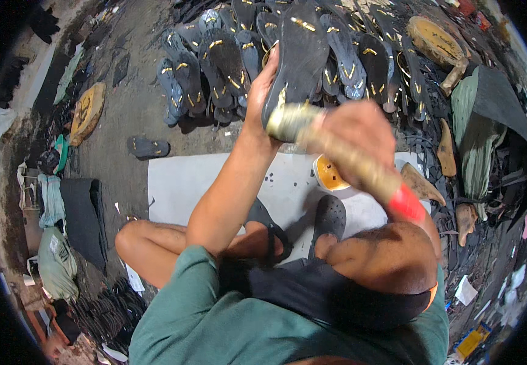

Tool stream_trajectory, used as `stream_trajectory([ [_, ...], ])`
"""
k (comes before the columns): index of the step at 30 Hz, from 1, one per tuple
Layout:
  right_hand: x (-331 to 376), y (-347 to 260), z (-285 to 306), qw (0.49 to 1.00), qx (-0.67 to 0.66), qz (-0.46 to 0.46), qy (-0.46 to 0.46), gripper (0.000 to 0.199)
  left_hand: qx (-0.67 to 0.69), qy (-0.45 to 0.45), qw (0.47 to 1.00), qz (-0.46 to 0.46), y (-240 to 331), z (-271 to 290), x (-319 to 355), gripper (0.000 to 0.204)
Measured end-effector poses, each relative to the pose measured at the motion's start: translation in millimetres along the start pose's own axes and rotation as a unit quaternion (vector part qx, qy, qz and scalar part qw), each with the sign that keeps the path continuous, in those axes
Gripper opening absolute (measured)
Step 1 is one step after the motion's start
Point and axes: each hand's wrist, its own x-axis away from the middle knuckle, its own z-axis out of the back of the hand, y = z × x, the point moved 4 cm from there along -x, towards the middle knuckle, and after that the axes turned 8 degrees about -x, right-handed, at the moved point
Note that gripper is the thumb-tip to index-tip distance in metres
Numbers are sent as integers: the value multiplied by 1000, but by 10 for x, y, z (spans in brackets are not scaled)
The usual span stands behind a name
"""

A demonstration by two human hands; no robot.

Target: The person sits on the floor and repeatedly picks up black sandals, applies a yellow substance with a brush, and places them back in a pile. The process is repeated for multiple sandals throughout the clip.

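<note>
My left hand (263,88) is closed round the side of a black flip-flop (300,52), its underside toward me. Yellow patches show near both of its ends. My right hand (361,134) grips a thick wooden-handled tool (367,167) with a red-wrapped butt. The tool's pale, yellowish head lies over the near end of the flip-flop; motion blur hides its exact kind and whether it touches. Below my right hand a small white bowl (330,173) holds an orange-brown substance with dark bits in it.
Several black and grey flip-flops (224,58) with yellow marks lie piled ahead. A single dark sole (148,147) is at left, beside a white sheet (175,182). Wooden blocks (88,112), curved wooden pieces (447,149) and a dark rolled sheet (501,109) stand around the sides.
</note>
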Motion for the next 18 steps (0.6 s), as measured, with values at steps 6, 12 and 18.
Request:
stream_trajectory([
  [6,-100,-144,-93,985,-89,-72,-132,20,0,28,999,30,-35,-46,56,45],
  [12,-336,792,444,928,0,-359,102,28,-205,47,977,35,-296,-200,394,51],
  [18,-101,849,531,946,-72,-283,138,18,-46,58,996,43,-162,-38,604,46],
])
